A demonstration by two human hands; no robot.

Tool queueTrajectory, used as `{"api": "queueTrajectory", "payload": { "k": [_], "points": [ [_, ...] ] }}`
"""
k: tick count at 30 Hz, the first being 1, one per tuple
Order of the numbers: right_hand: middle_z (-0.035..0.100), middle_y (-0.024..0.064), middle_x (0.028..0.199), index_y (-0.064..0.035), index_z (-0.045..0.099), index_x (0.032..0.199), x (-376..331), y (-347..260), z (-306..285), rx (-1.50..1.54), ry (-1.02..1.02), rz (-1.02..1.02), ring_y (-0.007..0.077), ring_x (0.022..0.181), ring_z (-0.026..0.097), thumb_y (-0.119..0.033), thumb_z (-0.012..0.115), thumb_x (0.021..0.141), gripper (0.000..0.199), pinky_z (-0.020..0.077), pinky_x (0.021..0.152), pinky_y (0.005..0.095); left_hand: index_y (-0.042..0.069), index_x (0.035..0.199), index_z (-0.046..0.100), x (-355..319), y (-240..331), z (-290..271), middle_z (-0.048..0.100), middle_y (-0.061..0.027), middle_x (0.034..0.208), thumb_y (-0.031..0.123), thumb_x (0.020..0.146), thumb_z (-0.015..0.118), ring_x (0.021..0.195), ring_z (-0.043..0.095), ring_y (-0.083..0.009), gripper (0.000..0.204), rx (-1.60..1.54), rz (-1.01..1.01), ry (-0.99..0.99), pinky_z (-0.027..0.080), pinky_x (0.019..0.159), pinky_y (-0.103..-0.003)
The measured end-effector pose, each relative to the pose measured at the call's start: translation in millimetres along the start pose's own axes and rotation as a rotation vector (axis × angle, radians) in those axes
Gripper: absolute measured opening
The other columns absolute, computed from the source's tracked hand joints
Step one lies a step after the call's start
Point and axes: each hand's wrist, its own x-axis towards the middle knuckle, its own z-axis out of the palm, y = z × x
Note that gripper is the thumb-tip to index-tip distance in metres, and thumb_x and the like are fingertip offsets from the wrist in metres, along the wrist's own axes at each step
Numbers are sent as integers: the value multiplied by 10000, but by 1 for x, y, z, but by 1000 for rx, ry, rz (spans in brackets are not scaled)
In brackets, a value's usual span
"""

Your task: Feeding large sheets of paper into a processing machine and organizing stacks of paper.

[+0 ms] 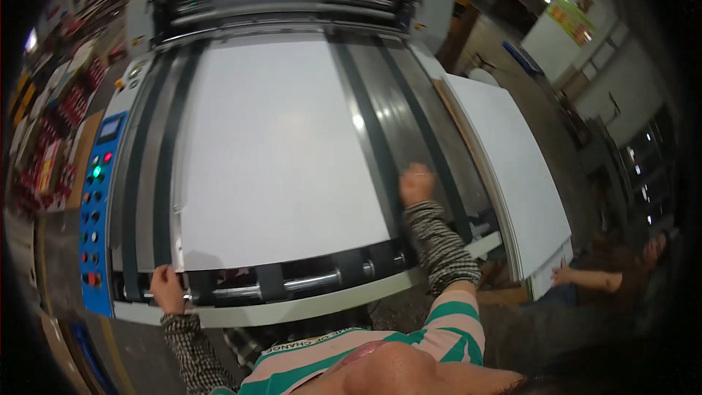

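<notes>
From where I'm standing, the white sheet is lying flat on the machine bed, ahead and to the right of the person's left grip, and to the left of the right grip. Its longer run seems to be pointing away from the person, and its near-left corner is sitting just beside the left grip's fingertips. That makes the left the nearer of the two; the right is hovering or resting past the sheet's right edge, with one belt lying between, and I cannot tell whether it is touching the bed.

The left grip is bending its fingers together at that corner, but whether they are pinching the paper I cannot tell. The right grip is curling closed, with nothing showing in it.

Counting around, I am seeing one sheet on the bed, four dark belts running alongside it, two on either side, and one metal roller stretching to the right of the left grip. One blue control panel is standing left of that same grip. Right of the right grip, one stack of white sheets is waiting, its layers too fine for counting, and one co-worker is staying beyond it, nearer the lower side.
</notes>
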Motion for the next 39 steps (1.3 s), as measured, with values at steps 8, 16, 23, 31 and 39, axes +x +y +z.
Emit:
{"api": "queueTrajectory", "payload": {
  "k": [8,16,23,31,39],
  "points": [
    [416,126,1167,-60,480,1086,-127,234,-125,-468,-259,1269,275,1066,407,-332,527,747,436,342,875,420,-44,823,526,-14,10,5,537,-64,659,139,800,490,549,498,-129,188,136,-74,-6,405,497,-260],
    [575,145,902,-39,560,897,-121,253,-152,-405,-196,1101,291,830,557,-158,505,761,189,470,682,403,-35,785,555,-26,63,49,575,-98,657,159,767,524,592,548,-152,197,60,122,-210,429,543,-277],
    [554,170,894,-24,577,855,-102,121,-79,-298,-464,644,303,842,542,-119,474,716,197,452,724,401,-16,819,585,-61,53,102,601,-150,746,195,732,554,696,588,-244,230,33,153,-444,450,629,-314],
    [491,244,993,57,461,988,-103,-137,-3,605,91,404,367,847,494,-77,407,764,267,405,766,389,-45,975,532,-165,132,142,583,-181,882,301,756,564,833,564,-267,411,68,404,-1092,439,736,-304],
    [525,183,1013,-10,562,863,-95,-171,0,769,-85,149,329,927,473,-140,497,748,186,374,802,401,-43,909,551,-87,39,85,570,-45,763,83,734,485,698,509,-107,226,-361,-7,-758,411,623,-237]
  ]
}}
